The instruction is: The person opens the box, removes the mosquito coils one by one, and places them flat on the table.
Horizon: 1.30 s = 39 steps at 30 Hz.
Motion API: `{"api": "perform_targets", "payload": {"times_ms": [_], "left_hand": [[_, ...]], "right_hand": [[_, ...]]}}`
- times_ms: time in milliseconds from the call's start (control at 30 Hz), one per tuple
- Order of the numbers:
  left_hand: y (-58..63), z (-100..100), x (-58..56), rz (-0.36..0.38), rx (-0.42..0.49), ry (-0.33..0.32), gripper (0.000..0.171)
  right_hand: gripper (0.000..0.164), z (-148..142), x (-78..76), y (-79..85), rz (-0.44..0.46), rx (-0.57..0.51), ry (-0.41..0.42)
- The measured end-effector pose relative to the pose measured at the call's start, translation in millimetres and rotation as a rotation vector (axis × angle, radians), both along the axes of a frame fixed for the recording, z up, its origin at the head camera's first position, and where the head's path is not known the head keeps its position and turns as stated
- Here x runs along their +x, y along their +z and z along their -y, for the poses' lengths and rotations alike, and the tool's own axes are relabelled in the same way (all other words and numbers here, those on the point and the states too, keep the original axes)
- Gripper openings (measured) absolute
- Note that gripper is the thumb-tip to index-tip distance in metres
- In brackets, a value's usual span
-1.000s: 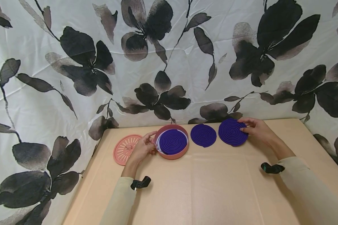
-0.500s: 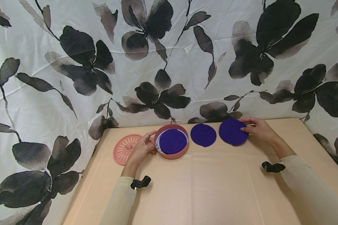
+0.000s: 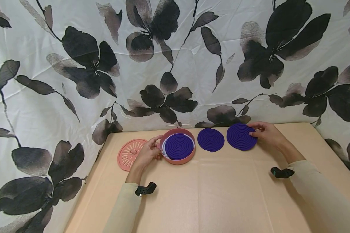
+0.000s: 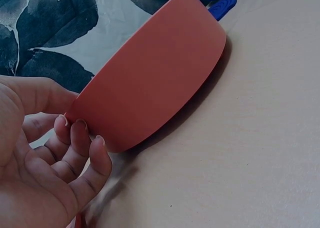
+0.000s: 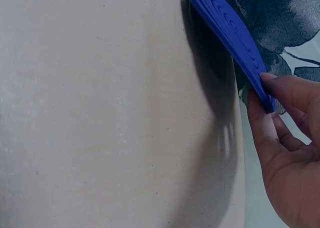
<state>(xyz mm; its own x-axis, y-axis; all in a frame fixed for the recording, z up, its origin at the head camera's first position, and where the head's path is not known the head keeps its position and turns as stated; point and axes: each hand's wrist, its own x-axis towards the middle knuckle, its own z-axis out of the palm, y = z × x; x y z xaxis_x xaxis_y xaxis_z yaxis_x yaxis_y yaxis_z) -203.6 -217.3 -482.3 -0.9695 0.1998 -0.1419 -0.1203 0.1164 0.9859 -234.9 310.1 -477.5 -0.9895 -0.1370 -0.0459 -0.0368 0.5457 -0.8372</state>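
Note:
My left hand (image 3: pixel 147 153) pinches the left rim of a round terracotta-coloured mosquito coil holder (image 3: pixel 178 162). Inside it lies a purple spiral mosquito coil (image 3: pixel 179 146) over a white lining. The left wrist view shows the holder's smooth outer wall (image 4: pixel 160 68), with fingertips against its edge. On the right, my right hand (image 3: pixel 266 134) pinches another purple coil (image 3: pixel 241 136) by its right edge, between thumb and fingers. In the right wrist view that coil (image 5: pixel 235 43) tilts above the table, casting a shadow. A third coil (image 3: pixel 210 140) lies between holder and held coil.
The slotted, terracotta-coloured round lid (image 3: pixel 127 152) lies left of the holder, partly hidden by my left hand. Behind the pale wooden table (image 3: pixel 210 191) hangs a white cloth (image 3: pixel 198 77) with dark flowers, right along the far edge. Each wrist wears a black band.

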Motion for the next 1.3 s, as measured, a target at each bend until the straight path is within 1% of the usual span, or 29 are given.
{"api": "perform_targets", "payload": {"times_ms": [333,500,667,1067,1300], "left_hand": [[-1.4,-0.4,-1.0,-0.008,-0.017,0.014,0.063],[-2.7,-0.3,-1.5,-0.008,-0.004,0.012,0.063],[-2.7,-0.3,-1.3,-0.01,-0.001,0.011,0.064],[-2.2,-0.7,-0.6,0.007,-0.007,0.023,0.062],[-1.7,-0.9,-0.7,0.002,-0.004,0.019,0.062]], "right_hand": [[0.047,-0.9,-4.5,-4.1,0.005,0.018,0.013],[0.047,-1.8,-5.7,-4.9,0.014,0.013,0.021],[0.047,-2.5,-6.7,-5.7,0.022,0.03,0.018],[0.044,1.4,-6.7,-4.0,-0.038,0.109,0.048],[0.044,0.3,-6.9,-5.8,-0.04,0.133,0.041]]}}
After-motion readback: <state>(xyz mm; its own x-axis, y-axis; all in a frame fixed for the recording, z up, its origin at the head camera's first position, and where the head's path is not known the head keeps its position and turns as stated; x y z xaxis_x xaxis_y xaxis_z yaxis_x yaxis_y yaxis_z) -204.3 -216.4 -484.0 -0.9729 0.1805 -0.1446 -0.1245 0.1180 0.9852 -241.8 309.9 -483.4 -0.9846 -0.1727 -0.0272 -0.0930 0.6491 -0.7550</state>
